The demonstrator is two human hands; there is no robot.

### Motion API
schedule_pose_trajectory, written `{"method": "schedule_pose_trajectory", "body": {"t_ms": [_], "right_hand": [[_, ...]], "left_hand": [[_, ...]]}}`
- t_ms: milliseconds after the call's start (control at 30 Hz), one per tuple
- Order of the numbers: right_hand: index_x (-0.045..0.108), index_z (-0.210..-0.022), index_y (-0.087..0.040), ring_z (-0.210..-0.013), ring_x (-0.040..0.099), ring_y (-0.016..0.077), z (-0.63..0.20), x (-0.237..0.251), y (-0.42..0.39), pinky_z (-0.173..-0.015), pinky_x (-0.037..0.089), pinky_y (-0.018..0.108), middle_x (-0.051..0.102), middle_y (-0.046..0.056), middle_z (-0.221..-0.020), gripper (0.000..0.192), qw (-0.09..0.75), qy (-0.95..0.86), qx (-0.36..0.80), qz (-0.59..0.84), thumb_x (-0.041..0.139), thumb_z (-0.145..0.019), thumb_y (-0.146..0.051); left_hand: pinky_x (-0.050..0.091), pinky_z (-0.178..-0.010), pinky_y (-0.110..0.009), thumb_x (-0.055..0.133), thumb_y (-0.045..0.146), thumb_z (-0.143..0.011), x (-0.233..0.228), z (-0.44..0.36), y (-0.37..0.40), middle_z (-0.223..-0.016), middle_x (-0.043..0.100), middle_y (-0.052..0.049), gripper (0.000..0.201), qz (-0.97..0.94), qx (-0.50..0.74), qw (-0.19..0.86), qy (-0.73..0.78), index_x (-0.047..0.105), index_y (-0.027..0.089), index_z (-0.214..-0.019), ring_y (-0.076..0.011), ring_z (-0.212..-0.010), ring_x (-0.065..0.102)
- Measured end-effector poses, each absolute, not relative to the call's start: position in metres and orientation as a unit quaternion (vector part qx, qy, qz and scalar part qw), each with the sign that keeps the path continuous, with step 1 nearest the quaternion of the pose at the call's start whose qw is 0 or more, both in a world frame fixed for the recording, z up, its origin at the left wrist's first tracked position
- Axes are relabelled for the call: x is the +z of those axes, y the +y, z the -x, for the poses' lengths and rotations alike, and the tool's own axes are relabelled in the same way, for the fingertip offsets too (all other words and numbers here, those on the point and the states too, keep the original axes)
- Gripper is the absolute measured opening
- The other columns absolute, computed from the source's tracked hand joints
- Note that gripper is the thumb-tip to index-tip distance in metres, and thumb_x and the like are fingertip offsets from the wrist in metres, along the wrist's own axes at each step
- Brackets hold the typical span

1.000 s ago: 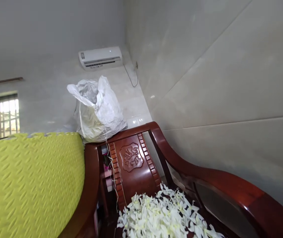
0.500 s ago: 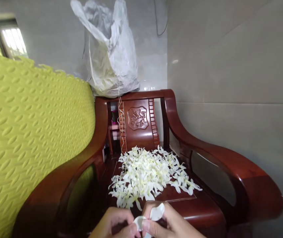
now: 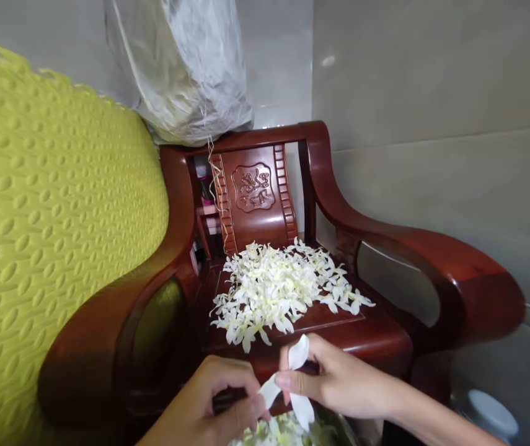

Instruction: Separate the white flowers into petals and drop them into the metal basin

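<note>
My left hand (image 3: 216,402) and my right hand (image 3: 334,381) meet low in the view, in front of a dark red wooden armchair (image 3: 413,260). Both pinch one white flower (image 3: 298,384): the left holds a petal at its left side, the right grips it near the middle. A heap of white flowers (image 3: 278,288) is spread over the chair seat just beyond my hands. More white flowers (image 3: 283,433) lie in a container right under my hands, mostly cut off by the bottom edge.
A yellow-green embossed foam mat (image 3: 46,235) leans at the left against the chair arm. A white plastic sack (image 3: 185,68) sits on the chair's backrest with strings hanging down. Grey tiled wall at right; a round pale lid (image 3: 492,412) low right.
The view has tilted down from the wall and air conditioner to the chair seat. My hands have come into view and risen, holding the white flower.
</note>
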State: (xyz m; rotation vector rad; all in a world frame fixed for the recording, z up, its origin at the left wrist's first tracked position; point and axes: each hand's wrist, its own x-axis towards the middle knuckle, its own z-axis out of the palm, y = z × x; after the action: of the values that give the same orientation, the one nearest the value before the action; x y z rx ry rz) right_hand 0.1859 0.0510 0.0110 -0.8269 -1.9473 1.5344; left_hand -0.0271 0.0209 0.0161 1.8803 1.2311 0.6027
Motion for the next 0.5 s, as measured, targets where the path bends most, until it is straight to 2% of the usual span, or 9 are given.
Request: {"method": "schedule_pose_trajectory", "body": {"t_ms": [67, 133, 200, 267, 333, 433, 500], "right_hand": [[0.062, -0.074, -0.014, -0.065, 0.051, 0.0128, -0.186, 0.009, 0.051, -0.062, 0.041, 0.023, 0.059, 0.001, -0.068, 0.033, 0.26, -0.719, 0.55, 0.335, 0.056, -0.085, -0.044], [0.063, -0.075, -0.014, -0.067, 0.053, 0.0136, -0.187, 0.008, 0.05, -0.063, 0.04, 0.023, 0.06, 0.002, -0.07, 0.031, 0.249, -0.738, 0.502, 0.377, 0.053, -0.087, -0.041], [0.064, -0.075, -0.014, -0.065, 0.052, 0.0131, -0.188, 0.007, 0.049, -0.06, 0.038, 0.022, 0.059, 0.002, -0.067, 0.03, 0.221, -0.761, 0.458, 0.403, 0.053, -0.086, -0.04], [0.065, -0.074, -0.014, -0.062, 0.05, 0.0116, -0.188, 0.005, 0.05, -0.055, 0.036, 0.021, 0.058, 0.0, -0.063, 0.029, 0.189, -0.777, 0.446, 0.402, 0.057, -0.083, -0.04], [0.065, -0.074, -0.014, -0.057, 0.046, 0.0092, -0.187, 0.002, 0.052, -0.05, 0.033, 0.019, 0.053, -0.003, -0.06, 0.028, 0.156, -0.791, 0.457, 0.376, 0.061, -0.08, -0.04], [0.064, -0.068, -0.013, -0.051, 0.036, 0.0059, -0.184, -0.003, 0.058, -0.045, 0.027, 0.017, 0.04, -0.006, -0.055, 0.028, 0.129, -0.816, 0.46, 0.325, 0.063, -0.079, -0.039], [0.064, -0.068, -0.013, -0.05, 0.034, 0.0052, -0.182, -0.005, 0.061, -0.045, 0.027, 0.017, 0.037, -0.007, -0.055, 0.029, 0.119, -0.829, 0.466, 0.286, 0.062, -0.08, -0.039]], "left_hand": [[0.045, -0.064, -0.024, 0.05, 0.046, -0.086, 0.017, 0.023, 0.024, -0.072, 0.063, -0.003, 0.036, -0.73, 0.209, 0.414, 0.502, 0.064, 0.016, -0.074, -0.0149, -0.064, 0.057], [0.045, -0.065, -0.025, 0.048, 0.044, -0.087, 0.016, 0.02, 0.027, -0.07, 0.063, -0.003, 0.036, -0.739, 0.206, 0.374, 0.521, 0.066, 0.016, -0.073, -0.0163, -0.067, 0.057], [0.046, -0.07, -0.027, 0.049, 0.043, -0.087, 0.014, 0.02, 0.029, -0.083, 0.064, -0.004, 0.031, -0.748, 0.228, 0.334, 0.527, 0.068, 0.018, -0.091, -0.0175, -0.074, 0.058], [0.048, -0.074, -0.028, 0.049, 0.044, -0.086, 0.011, 0.019, 0.029, -0.099, 0.061, -0.005, 0.037, -0.733, 0.268, 0.336, 0.528, 0.059, 0.023, -0.116, -0.0179, -0.081, 0.058], [0.048, -0.078, -0.029, 0.053, 0.044, -0.084, 0.009, 0.016, 0.028, -0.108, 0.057, -0.006, 0.044, -0.713, 0.304, 0.355, 0.522, 0.053, 0.026, -0.124, -0.0184, -0.088, 0.058], [0.047, -0.077, -0.027, 0.06, 0.036, -0.08, 0.005, 0.006, 0.026, -0.098, 0.059, -0.004, 0.024, -0.712, 0.315, 0.388, 0.494, 0.065, 0.022, -0.098, -0.0175, -0.086, 0.057], [0.046, -0.07, -0.024, 0.061, 0.031, -0.08, 0.0, 0.0, 0.026, -0.083, 0.059, -0.002, 0.013, -0.7, 0.328, 0.41, 0.484, 0.063, 0.019, -0.082, -0.0152, -0.077, 0.056]]}}
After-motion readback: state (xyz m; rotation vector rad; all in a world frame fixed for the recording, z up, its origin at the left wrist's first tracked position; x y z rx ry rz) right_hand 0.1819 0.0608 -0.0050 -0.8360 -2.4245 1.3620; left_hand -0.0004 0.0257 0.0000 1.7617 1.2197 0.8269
